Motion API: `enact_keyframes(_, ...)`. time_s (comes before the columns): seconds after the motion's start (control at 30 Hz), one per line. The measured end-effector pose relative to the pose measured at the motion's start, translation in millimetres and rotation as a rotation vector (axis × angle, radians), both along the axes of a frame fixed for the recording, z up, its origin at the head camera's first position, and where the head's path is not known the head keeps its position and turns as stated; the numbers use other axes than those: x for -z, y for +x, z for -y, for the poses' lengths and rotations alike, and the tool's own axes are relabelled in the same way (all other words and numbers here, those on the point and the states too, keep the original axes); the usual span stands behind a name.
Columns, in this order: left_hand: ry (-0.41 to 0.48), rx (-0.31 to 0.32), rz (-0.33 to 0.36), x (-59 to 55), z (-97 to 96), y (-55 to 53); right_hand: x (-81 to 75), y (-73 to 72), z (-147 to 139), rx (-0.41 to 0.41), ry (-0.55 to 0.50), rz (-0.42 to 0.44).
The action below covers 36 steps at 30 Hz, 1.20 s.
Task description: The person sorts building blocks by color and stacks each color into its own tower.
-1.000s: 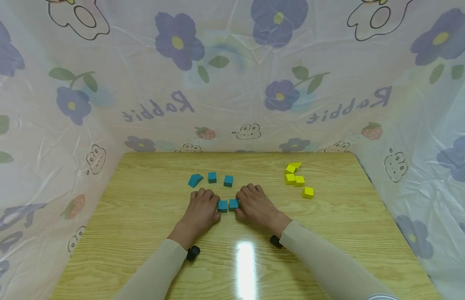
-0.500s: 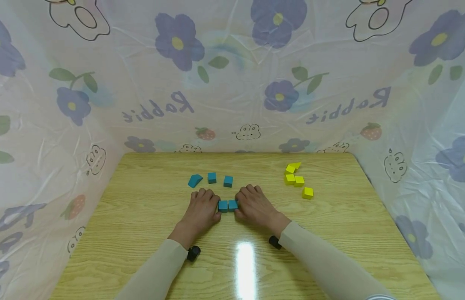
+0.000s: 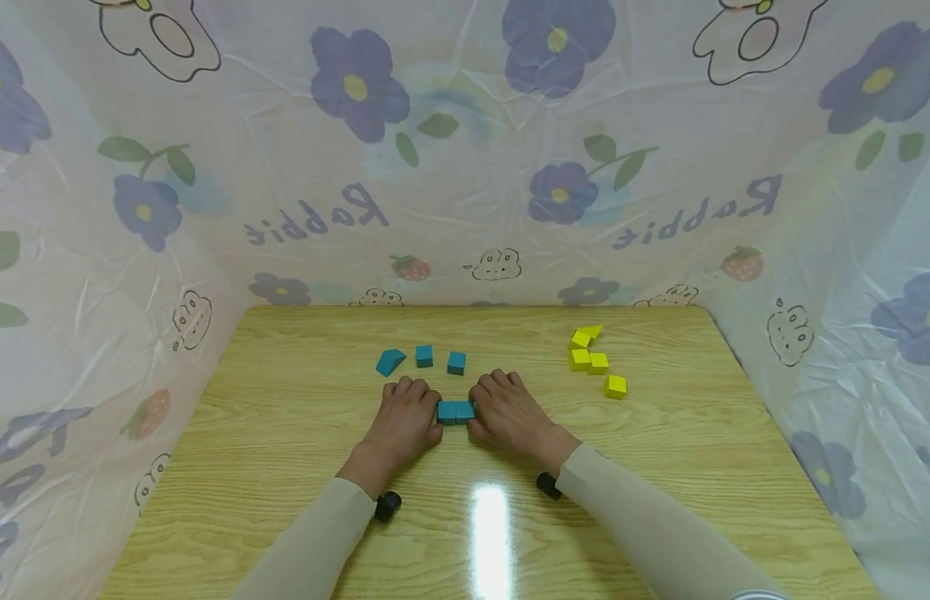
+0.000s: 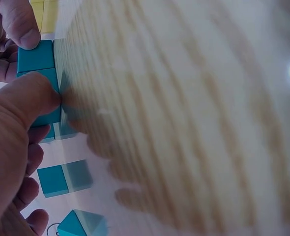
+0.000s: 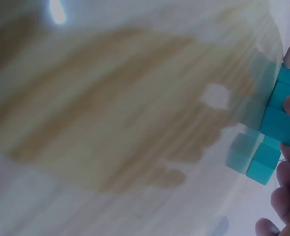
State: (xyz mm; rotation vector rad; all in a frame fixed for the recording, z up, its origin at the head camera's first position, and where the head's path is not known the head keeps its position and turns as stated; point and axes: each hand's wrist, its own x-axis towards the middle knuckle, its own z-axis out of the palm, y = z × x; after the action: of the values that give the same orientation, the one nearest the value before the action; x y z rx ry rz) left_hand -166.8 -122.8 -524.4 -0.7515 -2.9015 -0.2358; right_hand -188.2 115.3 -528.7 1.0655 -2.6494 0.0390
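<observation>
In the head view, two blue cube blocks sit side by side on the table, faces meeting with only a thin seam between them. My left hand (image 3: 407, 417) pinches the left blue block (image 3: 446, 412) between thumb and fingers. On the other side, my right hand (image 3: 508, 415) holds the right blue block (image 3: 465, 412) the same way. The left wrist view shows my left thumb (image 4: 34, 96) across the front of its block, and the right thumb on the block beyond. Fingers hide the outer sides of both blocks.
Behind the hands lie a blue angled block (image 3: 391, 361) and two more blue blocks, one left (image 3: 424, 356) and one right (image 3: 456, 363). Several yellow blocks (image 3: 580, 359) are grouped at the back right, with a single yellow cube (image 3: 616, 387) nearer. A patterned curtain (image 3: 465, 167) encloses the table.
The right hand has moved slightly left with its blue block. The gap between the two held blocks has closed, while the left hand has stayed nearly still.
</observation>
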Motion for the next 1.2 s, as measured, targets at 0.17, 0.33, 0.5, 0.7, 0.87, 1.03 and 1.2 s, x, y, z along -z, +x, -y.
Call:
enact_keyframes(0.17, -0.014, 0.010, 0.017, -2.1, -0.1, -1.1, -2.2, 0.7, 1, 0.000, 0.007, 0.008)
enact_keyframes(0.33, -0.031, 0.027, 0.000, -1.6, -0.2, -1.8, -2.6, 0.5, 2, 0.009, 0.035, 0.027)
enact_keyframes(0.5, -0.041, 0.023, -0.002, -0.6, 0.1, -1.7, -1.9, 0.4, 2, 0.016, 0.046, 0.020)
enact_keyframes(0.7, -0.030, 0.013, 0.016, 0.2, 2.7, -0.8, -0.8, 0.3, 3, 0.023, 0.047, 0.032)
enact_keyframes(0.87, -0.030, 0.017, 0.021, 0.2, 3.2, -0.6, -5.3, 0.9, 2, 0.028, 0.028, 0.078)
enact_keyframes(1.03, -0.015, 0.016, 0.012, 0.4, 3.3, -0.9, -16.5, -5.7, -1, 0.029, -0.055, 0.105)
enact_keyframes(1.2, -0.008, 0.014, 0.034, 1.8, 3.4, -1.4, -27.8, -23.0, -5, 0.056, -0.088, 0.007)
